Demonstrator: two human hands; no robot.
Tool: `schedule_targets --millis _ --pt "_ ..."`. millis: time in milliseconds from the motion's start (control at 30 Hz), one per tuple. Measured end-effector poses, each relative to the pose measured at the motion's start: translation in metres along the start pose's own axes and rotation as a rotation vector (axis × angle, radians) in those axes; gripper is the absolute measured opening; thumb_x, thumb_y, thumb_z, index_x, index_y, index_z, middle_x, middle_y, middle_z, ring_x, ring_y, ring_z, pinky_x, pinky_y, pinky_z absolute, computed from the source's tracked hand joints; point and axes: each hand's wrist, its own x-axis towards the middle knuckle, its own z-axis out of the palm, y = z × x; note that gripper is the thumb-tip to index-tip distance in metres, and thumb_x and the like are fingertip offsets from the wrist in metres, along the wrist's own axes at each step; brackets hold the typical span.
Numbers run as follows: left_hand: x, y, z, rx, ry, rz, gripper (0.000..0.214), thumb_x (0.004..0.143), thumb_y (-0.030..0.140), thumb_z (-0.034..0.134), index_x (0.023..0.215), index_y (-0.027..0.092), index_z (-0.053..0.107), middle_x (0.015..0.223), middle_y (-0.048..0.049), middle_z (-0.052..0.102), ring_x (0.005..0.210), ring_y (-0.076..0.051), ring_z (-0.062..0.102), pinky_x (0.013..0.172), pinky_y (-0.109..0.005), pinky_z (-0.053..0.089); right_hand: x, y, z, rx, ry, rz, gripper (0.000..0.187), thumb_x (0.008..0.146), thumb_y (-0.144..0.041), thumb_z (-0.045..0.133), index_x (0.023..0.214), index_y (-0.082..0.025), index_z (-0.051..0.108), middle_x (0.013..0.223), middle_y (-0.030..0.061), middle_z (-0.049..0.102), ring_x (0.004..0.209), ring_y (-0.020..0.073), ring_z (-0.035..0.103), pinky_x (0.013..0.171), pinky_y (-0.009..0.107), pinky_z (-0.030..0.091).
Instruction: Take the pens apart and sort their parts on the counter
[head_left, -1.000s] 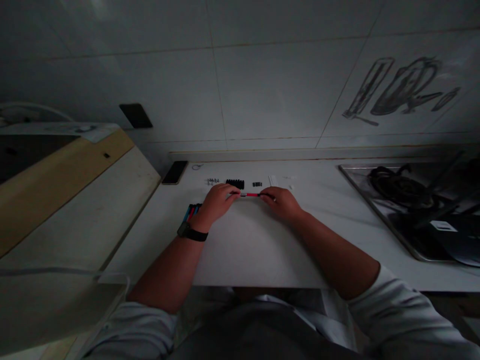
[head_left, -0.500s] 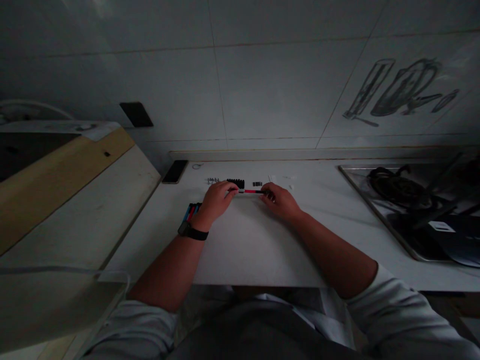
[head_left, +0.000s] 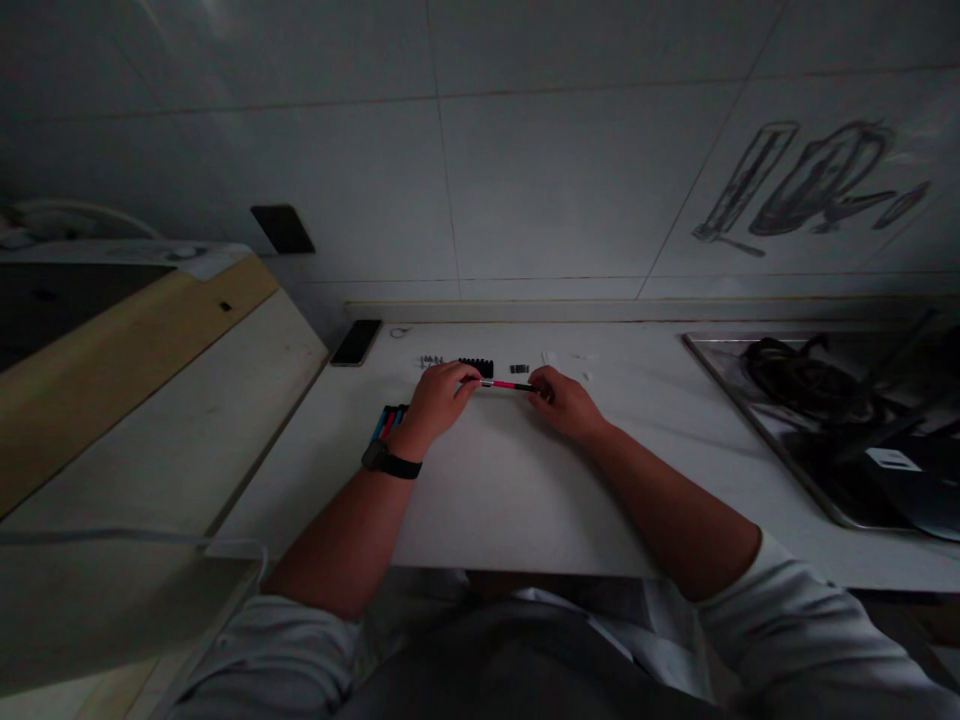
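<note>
Between my hands lies a slim pen (head_left: pixel 506 385), red in the middle, silvery at the left and black toward the right. My left hand (head_left: pixel 442 398) pinches its left end between thumb and fingers. Its right end is in the closed fingers of my right hand (head_left: pixel 562 400), which cover the tip. Just beyond my left hand are a row of small black pieces (head_left: pixel 477 367) and several metallic springs or clips (head_left: pixel 430 361), too small to tell. Several blue and red pen barrels (head_left: pixel 387 421) show partly behind my left wrist.
Small dark pieces (head_left: pixel 519 369) and tiny white pieces (head_left: pixel 550 358) lie farther back on the white counter (head_left: pixel 487 500). A phone (head_left: pixel 356 343) rests at the back left, near a cabinet side (head_left: pixel 247 390). A gas stove (head_left: pixel 787 420) is on the right.
The view has shifted slightly, so everything sits a little farther right. Both hands keep hold of the pen; slightly more of its right part shows.
</note>
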Motion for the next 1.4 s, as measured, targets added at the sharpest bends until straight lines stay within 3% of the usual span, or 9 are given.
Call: schedule_targets --millis 67,233,500,633,767,900,1067,1200,1400 --pt "-0.0001 0.0001 0.0000 -0.003 0.004 -0.003 0.008 0.098 0.026 0.065 0.102 0.023 0.072 0.100 -0.0036 0.075 0.096 -0.022 0.068 0.090 -0.037 0.051 0.0002 0.0004 -0.0002 0.015 0.010 0.012 0.034 0.093 -0.039 0.063 0.122 -0.022 0.062 0.097 0.0063 0.073 0.075 0.0181 0.063 0.071 0.029 0.046" --pt "-0.0006 0.0013 -0.0001 -0.013 0.007 -0.005 0.009 0.098 0.026 0.065 0.102 0.023 0.072 0.100 -0.0039 0.074 0.096 -0.021 0.068 0.090 -0.037 0.051 0.0005 0.0015 -0.0003 -0.029 -0.040 -0.001 0.023 0.099 -0.039 0.052 0.102 -0.021 0.067 0.088 0.0056 0.072 0.075 0.0187 0.063 0.072 0.030 0.045" --pt "-0.0003 0.0020 -0.0002 -0.012 -0.005 -0.018 0.010 0.098 0.027 0.064 0.103 0.023 0.072 0.101 -0.0044 0.075 0.097 -0.022 0.069 0.091 -0.037 0.051 0.0007 0.0033 0.0022 0.019 -0.009 -0.013 0.022 0.098 -0.035 0.054 0.112 -0.022 0.065 0.096 0.0062 0.073 0.076 0.0187 0.063 0.073 0.032 0.048" --pt "-0.0002 0.0021 -0.0003 -0.018 -0.007 -0.018 0.010 0.099 0.027 0.064 0.102 0.023 0.073 0.101 -0.0040 0.075 0.097 -0.022 0.069 0.091 -0.037 0.051 0.0004 0.0020 0.0024 0.075 0.007 0.004 0.039 0.095 -0.037 0.060 0.131 -0.023 0.057 0.107 0.0069 0.072 0.077 0.0178 0.065 0.073 0.031 0.049" --pt "0.0000 0.0022 -0.0003 -0.013 -0.014 -0.012 0.009 0.098 0.026 0.066 0.102 0.022 0.073 0.101 -0.0040 0.075 0.097 -0.022 0.069 0.091 -0.037 0.051 0.0001 0.0018 0.0031 0.017 -0.032 -0.008 0.021 0.099 -0.037 0.052 0.107 -0.022 0.065 0.089 0.0050 0.071 0.077 0.0191 0.064 0.072 0.032 0.047" --pt "0.0003 0.0028 -0.0003 -0.020 -0.024 -0.017 0.009 0.098 0.025 0.066 0.102 0.022 0.073 0.101 -0.0038 0.075 0.097 -0.022 0.069 0.091 -0.037 0.051 0.0009 0.0042 0.0053 0.105 0.000 0.023 0.035 0.092 -0.037 0.064 0.123 -0.022 0.060 0.101 0.0057 0.073 0.072 0.0165 0.064 0.069 0.030 0.049" --pt "0.0003 0.0039 -0.0003 -0.024 -0.032 -0.026 0.009 0.097 0.025 0.066 0.103 0.022 0.073 0.100 -0.0044 0.075 0.096 -0.022 0.069 0.091 -0.037 0.052 0.0017 0.0071 0.0078 0.045 -0.054 -0.008 0.021 0.097 -0.038 0.055 0.102 -0.021 0.068 0.088 0.0045 0.072 0.074 0.0177 0.064 0.070 0.030 0.047" --pt "-0.0003 0.0027 0.0021 -0.048 -0.022 -0.019 0.009 0.098 0.024 0.065 0.102 0.022 0.073 0.100 -0.0045 0.075 0.096 -0.022 0.069 0.090 -0.037 0.053 0.0013 0.0073 0.0080 0.114 -0.038 0.014 0.030 0.093 -0.038 0.063 0.118 -0.022 0.063 0.099 0.0056 0.074 0.074 0.0167 0.064 0.071 0.030 0.048" --pt "-0.0008 0.0022 0.0045 -0.082 -0.007 -0.040 0.009 0.098 0.025 0.065 0.102 0.023 0.073 0.101 -0.0042 0.075 0.096 -0.021 0.070 0.090 -0.036 0.054 0.0007 0.0047 0.0072 0.064 -0.061 0.025 0.020 0.090 -0.037 0.064 0.104 -0.022 0.065 0.087 0.0032 0.071 0.073 0.0171 0.062 0.069 0.030 0.046"
